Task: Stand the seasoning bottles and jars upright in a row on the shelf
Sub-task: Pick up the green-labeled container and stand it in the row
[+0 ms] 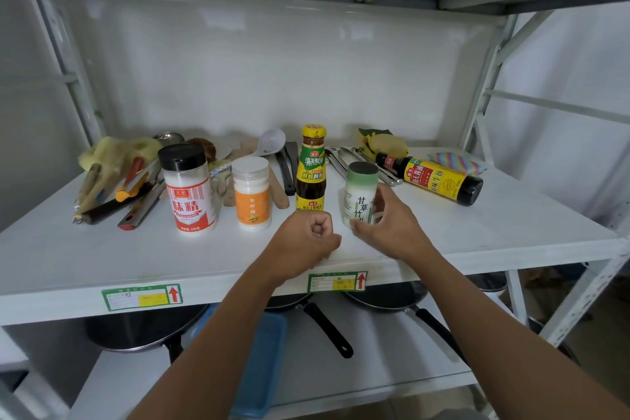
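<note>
Right hand on the green-lidded jar, upright on the white shelf.
The right hand grasps the green-lidded jar from its right side; the left hand is a clenched fist, holding nothing, near the white shelf front edge.

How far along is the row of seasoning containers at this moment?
Three stand upright in a row: the black-lidded MSG jar, the orange-labelled sugar jar and the oyster sauce bottle. The right hand holds the green-capped jar upright beside them; the left hand is an empty fist. The soy sauce bottle lies on its side.
</note>
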`<state>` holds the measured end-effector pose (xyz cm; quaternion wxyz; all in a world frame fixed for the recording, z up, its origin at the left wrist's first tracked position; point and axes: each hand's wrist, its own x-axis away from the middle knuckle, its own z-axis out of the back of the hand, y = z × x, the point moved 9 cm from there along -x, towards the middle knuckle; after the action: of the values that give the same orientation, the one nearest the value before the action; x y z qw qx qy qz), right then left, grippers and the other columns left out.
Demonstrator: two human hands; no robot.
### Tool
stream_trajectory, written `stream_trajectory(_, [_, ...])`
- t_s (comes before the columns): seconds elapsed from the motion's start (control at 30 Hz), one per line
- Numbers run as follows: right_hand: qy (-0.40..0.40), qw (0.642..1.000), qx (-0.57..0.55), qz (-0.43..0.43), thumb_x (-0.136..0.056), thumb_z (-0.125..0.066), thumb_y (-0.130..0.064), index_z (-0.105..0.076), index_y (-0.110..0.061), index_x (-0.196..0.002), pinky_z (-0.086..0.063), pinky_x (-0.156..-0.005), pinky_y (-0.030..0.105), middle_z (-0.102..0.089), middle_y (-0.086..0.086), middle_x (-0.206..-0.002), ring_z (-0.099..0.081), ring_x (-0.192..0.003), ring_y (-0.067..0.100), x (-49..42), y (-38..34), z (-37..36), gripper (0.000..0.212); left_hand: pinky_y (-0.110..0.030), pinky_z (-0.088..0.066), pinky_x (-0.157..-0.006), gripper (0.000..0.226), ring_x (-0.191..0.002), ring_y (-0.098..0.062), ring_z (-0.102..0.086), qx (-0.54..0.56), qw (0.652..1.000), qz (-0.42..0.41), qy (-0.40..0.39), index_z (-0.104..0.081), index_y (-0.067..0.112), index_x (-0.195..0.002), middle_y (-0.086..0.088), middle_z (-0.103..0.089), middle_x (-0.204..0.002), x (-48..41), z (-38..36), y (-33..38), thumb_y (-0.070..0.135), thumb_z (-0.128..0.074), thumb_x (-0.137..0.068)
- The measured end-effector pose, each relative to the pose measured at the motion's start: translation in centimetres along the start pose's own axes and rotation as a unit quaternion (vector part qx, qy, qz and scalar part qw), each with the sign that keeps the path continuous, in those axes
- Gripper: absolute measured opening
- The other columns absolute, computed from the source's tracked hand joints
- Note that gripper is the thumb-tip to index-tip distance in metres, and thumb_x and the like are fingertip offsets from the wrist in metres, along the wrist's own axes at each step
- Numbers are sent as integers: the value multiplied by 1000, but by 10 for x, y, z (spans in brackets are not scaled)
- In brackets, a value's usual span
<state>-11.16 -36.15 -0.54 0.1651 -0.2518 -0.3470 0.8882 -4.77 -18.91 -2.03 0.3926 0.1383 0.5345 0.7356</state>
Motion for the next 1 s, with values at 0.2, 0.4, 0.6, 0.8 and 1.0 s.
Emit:
stream_trajectory(0.2, [-2,1000,5,2,-81,-83,-31,-50,-24,-133,-40,-66,10,-63,-11,-110,-57,-92,-7,-1,0,-1,62,-26,-47,-49,29,-48,-17,-52,-4,1000,-3,2,-55,4,-72,-5,-63,-57,0,0,0,8,-71,-95])
stream_trajectory(0.4, [0,1000,12,7,-82,-82,-29,-49,-24,-133,-38,-64,8,-60,-13,-109,-54,-90,-10,0,-1,-2,61,-27,-47,-50,29,-49,-19,-53,-4,1000,-5,0,-55,10,-70,-4,-64,-57,0,0,1,8,-70,-95])
stream_trajectory(0.6, [3,1000,15,8,-82,-82,-28,-50,-24,-131,-38,-63,8,-61,-13,-107,-55,-88,-9,-1,1,-2,58,-27,-48,-50,27,-48,-18,-53,-1,1000,-5,-2,-56,6,-72,-6,-65,-58,0,0,1,8,-70,-95])
stream_trajectory(0.8, [8,1000,12,11,-80,-82,-29,-51,-23,-132,-42,-67,14,-62,-12,-109,-56,-92,-7,-2,3,-2,60,-26,-47,-49,27,-48,-20,-52,2,1000,-4,-1,-56,8,-71,-3,-64,-56,0,0,1,6,-70,-95])
stream_trajectory(1.0, [6,1000,16,14,-80,-81,-30,-51,-24,-133,-42,-67,13,-63,-11,-113,-57,-93,-5,-3,5,-1,60,-24,-47,-48,26,-45,-17,-52,-2,1000,-5,-1,-56,0,-74,-5,-65,-57,0,0,2,6,-70,-95])
